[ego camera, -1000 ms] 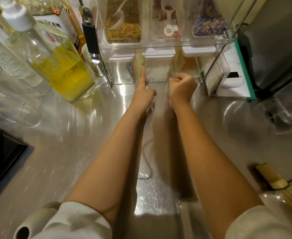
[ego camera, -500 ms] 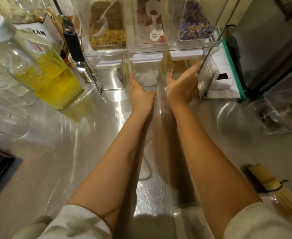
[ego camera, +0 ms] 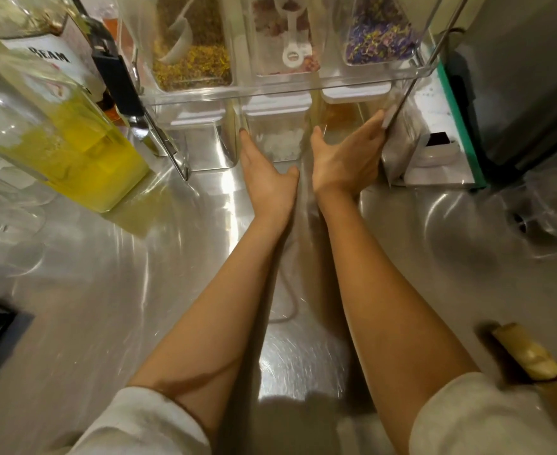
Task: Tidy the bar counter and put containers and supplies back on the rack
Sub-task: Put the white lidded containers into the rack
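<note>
Both hands reach under the clear upper shelf (ego camera: pixel 270 93) of the wire rack (ego camera: pixel 415 73) at the back of the steel counter (ego camera: pixel 106 290).

Left hand (ego camera: pixel 267 178): fingers straight and together, holding nothing, fingertip at the left side of the middle container (ego camera: pixel 277 133) on the lower level. That container is clear with a white lid; white grainy contents lie in its bottom.

Right hand (ego camera: pixel 346 159): spread wide, fingers straight, thumb apart. It lies against the front of the right container (ego camera: pixel 343 119), fingertips up by the rack's right post. This container is clear, white-lidded, with an orange-brown tint inside; contents cannot be made out. Neither hand grips anything.

Left container (ego camera: pixel 201 139) on the lower level: clear, white lid, contents not discernible.

Upper shelf, three clear bins side by side: yellow dried flowers with a scoop (ego camera: pixel 191 57); pinkish pieces with a white scoop (ego camera: pixel 283 44); purple dried petals (ego camera: pixel 379 37).

Left of the rack stands a tilted-looking glass bottle of yellow liquid (ego camera: pixel 73 152). A bamboo whisk (ego camera: pixel 526 353) lies at the counter's right edge.
</note>
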